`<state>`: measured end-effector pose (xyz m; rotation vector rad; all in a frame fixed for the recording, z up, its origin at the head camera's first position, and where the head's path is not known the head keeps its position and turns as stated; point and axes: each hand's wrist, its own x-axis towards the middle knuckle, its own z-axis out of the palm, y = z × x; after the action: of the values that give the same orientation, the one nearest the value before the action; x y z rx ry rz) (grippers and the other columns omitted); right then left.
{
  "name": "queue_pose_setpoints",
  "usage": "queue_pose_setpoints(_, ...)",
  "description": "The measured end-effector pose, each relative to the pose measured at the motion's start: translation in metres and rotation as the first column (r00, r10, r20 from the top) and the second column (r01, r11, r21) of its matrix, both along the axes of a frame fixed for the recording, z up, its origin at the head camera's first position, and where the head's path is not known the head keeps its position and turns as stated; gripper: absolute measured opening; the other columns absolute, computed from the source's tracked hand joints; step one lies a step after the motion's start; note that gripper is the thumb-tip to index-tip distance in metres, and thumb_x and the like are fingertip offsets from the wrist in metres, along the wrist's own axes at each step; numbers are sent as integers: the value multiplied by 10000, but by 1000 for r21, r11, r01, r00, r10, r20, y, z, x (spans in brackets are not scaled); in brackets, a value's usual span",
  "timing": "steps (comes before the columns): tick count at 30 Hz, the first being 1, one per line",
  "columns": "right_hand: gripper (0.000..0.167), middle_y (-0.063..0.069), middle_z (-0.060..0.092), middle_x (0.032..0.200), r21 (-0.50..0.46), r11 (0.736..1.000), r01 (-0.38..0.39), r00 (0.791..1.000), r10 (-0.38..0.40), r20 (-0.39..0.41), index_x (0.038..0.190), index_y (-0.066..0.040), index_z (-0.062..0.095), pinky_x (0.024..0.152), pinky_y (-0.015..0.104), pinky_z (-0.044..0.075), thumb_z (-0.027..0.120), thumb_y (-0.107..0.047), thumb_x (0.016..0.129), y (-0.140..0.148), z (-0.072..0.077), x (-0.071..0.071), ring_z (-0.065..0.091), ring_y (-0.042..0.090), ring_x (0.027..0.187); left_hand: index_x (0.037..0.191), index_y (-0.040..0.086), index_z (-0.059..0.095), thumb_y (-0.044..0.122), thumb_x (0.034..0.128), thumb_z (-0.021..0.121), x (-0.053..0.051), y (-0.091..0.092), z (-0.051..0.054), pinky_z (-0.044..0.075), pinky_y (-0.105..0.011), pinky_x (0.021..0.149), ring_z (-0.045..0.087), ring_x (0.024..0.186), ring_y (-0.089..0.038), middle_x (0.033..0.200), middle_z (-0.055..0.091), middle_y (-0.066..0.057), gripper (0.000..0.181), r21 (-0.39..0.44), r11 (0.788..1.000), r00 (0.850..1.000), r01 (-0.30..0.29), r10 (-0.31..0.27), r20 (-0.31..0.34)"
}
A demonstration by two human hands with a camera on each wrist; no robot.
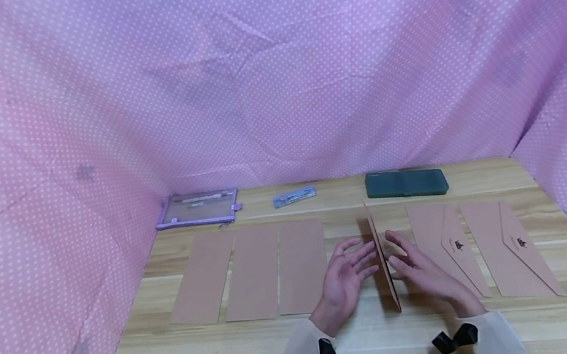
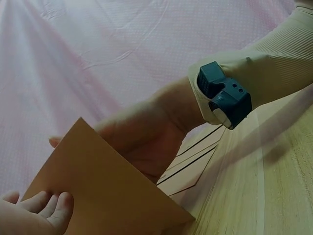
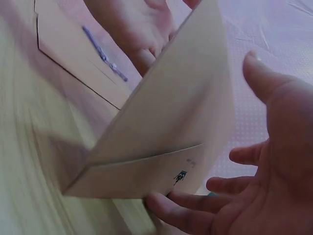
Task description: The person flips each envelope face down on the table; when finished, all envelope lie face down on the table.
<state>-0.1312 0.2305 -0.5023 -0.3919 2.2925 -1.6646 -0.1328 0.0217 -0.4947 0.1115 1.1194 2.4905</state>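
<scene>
A brown paper envelope [image 1: 381, 257] stands on edge, upright between my two hands. My left hand [image 1: 345, 278] is palm up with fairly straight fingers, whose tips touch the envelope's plain face. On the other side, my right hand [image 1: 422, 271] has its fingers spread and loosely bent. In the right wrist view, the envelope [image 3: 161, 115] shows its flap with a small dark print, and the right fingers [image 3: 188, 215] reach its lower edge. The left wrist view has the plain face of the envelope [image 2: 105, 181] hiding part of the right hand [image 2: 146, 134].
Several flat brown envelopes lie around: three plain side up on the left, such as one envelope [image 1: 252, 273], and two flap side up, including one envelope [image 1: 508, 246], on the right. Behind are a purple mesh pouch [image 1: 198, 210], a blue packet [image 1: 294, 197] and a dark green case [image 1: 406, 183].
</scene>
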Motion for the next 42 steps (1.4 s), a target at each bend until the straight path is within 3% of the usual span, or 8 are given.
queue_pose_setpoints(6,637,281,40,1660,-33,999,12,998,-10,69,1604,-67,14,889,417,566,358,-228,1092,-4,2,1,224,569,1448,1324,135,425,156,966,375,0,3,-1,493,-395,1059,573,1288,-268,1496,479,-277,362,-24,999,999,27,-27,-24)
queue_pose_setpoints(10,624,291,13,1659,-27,1000,1,998,0,61,1607,-85,-20,934,577,523,310,-236,1099,-5,5,2,178,590,1455,1318,128,432,147,970,378,1,4,-2,492,-384,1047,585,1264,-248,1491,488,-275,353,-32,998,999,47,-48,-22)
queue_pose_setpoints(14,628,290,-41,1660,-30,1000,0,998,2,67,1609,-122,-61,1065,760,325,282,-270,1104,-5,7,4,59,575,1493,1344,109,421,166,977,363,1,5,-5,489,-373,1028,576,1265,-232,1501,485,-260,376,-57,994,995,98,-100,-29)
queue_pose_setpoints(18,653,320,-65,1646,-39,999,11,999,-9,52,1607,-150,-99,1109,786,184,297,-259,1100,-5,7,4,-19,567,1499,1386,92,390,206,997,337,0,5,-8,480,-349,1007,543,1284,-216,1545,413,-277,409,-91,982,985,164,-168,-37)
queue_pose_setpoints(28,679,310,9,1652,-3,1000,27,996,-27,-88,1620,-230,-32,1084,715,299,375,-169,1079,-4,4,2,93,586,1481,1402,74,392,238,1010,320,-1,4,-13,483,-314,981,535,1259,-168,1564,368,-295,431,-119,971,976,208,-214,-42)
queue_pose_setpoints(32,683,302,1,1656,-11,999,36,996,-37,-86,1621,-229,-4,1100,755,243,394,-153,1070,-2,5,1,62,579,1488,1430,48,378,275,1015,342,-1,3,-16,482,-311,959,526,1265,-184,1557,395,-267,475,-157,963,974,219,-224,-19)
queue_pose_setpoints(38,696,316,72,1639,-13,998,63,996,-64,-68,1618,-234,6,1058,663,376,418,-164,1062,5,5,1,211,567,1446,1370,110,460,311,998,376,3,1,-19,456,-396,926,451,1349,-286,1531,428,-232,431,-206,948,970,244,-240,45)
queue_pose_setpoints(42,719,267,48,1653,-43,996,76,995,-78,-58,1617,-214,-2,1080,664,341,436,-140,1052,9,6,0,186,554,1451,1360,113,466,316,996,379,4,-1,-20,454,-440,958,400,1409,-338,1533,422,-208,426,-206,945,967,254,-245,67)
